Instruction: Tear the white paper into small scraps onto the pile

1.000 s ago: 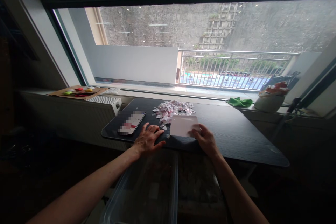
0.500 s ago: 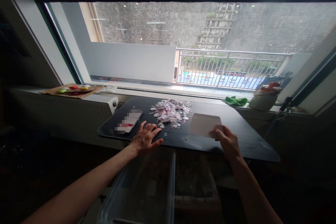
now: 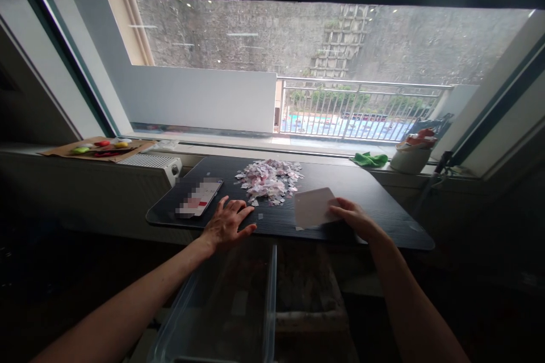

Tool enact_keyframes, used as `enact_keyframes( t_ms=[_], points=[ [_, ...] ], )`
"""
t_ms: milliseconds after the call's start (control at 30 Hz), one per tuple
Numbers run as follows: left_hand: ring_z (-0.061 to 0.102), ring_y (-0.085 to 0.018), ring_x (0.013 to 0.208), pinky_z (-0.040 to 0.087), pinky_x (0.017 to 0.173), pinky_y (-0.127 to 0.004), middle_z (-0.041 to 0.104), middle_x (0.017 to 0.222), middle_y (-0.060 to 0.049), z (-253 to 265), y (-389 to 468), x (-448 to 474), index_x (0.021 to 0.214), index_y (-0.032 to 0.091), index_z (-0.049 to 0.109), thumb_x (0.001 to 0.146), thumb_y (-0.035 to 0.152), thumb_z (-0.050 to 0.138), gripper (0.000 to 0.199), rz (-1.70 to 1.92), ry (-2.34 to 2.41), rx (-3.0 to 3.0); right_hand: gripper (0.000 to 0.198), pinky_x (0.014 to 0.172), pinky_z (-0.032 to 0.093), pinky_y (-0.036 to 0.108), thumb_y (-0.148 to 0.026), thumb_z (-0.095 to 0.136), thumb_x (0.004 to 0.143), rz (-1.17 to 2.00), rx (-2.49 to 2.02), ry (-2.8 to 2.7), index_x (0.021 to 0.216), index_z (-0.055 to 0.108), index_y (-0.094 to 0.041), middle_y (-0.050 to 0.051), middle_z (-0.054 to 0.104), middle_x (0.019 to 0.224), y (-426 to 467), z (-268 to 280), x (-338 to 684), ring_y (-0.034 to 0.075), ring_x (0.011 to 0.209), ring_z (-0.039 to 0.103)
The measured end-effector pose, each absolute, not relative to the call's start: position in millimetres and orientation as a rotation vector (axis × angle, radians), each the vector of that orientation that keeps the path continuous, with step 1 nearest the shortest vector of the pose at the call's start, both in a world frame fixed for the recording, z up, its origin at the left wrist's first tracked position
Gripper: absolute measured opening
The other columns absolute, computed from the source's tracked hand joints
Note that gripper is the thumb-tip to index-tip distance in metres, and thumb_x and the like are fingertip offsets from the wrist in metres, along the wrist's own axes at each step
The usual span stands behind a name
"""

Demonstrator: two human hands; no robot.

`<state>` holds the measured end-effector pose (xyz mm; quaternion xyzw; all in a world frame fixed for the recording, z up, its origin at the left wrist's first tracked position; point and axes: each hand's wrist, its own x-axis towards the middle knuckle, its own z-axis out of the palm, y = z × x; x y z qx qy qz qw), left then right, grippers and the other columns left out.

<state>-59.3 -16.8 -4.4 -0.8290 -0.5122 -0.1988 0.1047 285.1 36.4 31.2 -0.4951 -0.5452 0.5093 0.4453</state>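
My right hand (image 3: pixel 351 216) pinches the right edge of a thin pale flat card (image 3: pixel 313 208) with rounded corners, held low over the dark table (image 3: pixel 366 181). Whether the card touches the tabletop throughout, I cannot tell. To its upper left lies a loose heap of torn paper scraps (image 3: pixel 270 181), whitish and pink. My left hand (image 3: pixel 227 222) lies at the table's front edge with its fingers spread, holding nothing. Just left of it is a phone (image 3: pixel 208 193), partly pixelated. A single scrap (image 3: pixel 260 216) sits right of my left fingers, and another peeks out at the card's lower left edge.
Below the table's front edge stands a clear plastic bin (image 3: pixel 271 306), beside a dim box (image 3: pixel 313 322). On the sill are a cardboard sheet (image 3: pixel 55 150) with colourful items, a green cloth (image 3: pixel 368 160) and a pale pot (image 3: pixel 409 159). A radiator (image 3: pixel 168 169) adjoins the table's left side.
My right hand has brought the card a little to the left and turned it slightly. The left hand stays in place on the table. The whole view has shifted a little.
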Motion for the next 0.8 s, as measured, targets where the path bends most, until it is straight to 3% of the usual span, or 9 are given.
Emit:
enact_keyframes(
  t_ms=[533,800],
  points=[
    [0.050,-0.025,0.107,0.019,0.108,-0.055,0.056,0.110,-0.009,-4.0,-16.9,-58.8,0.118,0.021,0.057,0.087,0.055,0.040,0.049,-0.570,-1.519,-2.449,0.030,0.066,0.053,0.025,-0.033,0.076,0.057,1.404,-1.151,-1.397,0.083,0.072,-0.019,0.001,0.074,0.079,31.7,33.3,291.1,0.016,0.067,0.066],
    [0.050,-0.025,0.110,0.019,0.108,-0.055,0.056,0.114,-0.009,-4.8,-16.3,-59.2,0.122,0.022,0.053,0.086,0.055,0.042,0.050,-0.592,-1.541,-2.460,0.032,0.068,0.055,0.031,-0.035,0.074,0.057,1.228,-1.161,-1.312,0.085,0.070,-0.020,0.002,0.074,0.080,40.8,14.0,282.3,0.020,0.070,0.069]
  ],
)
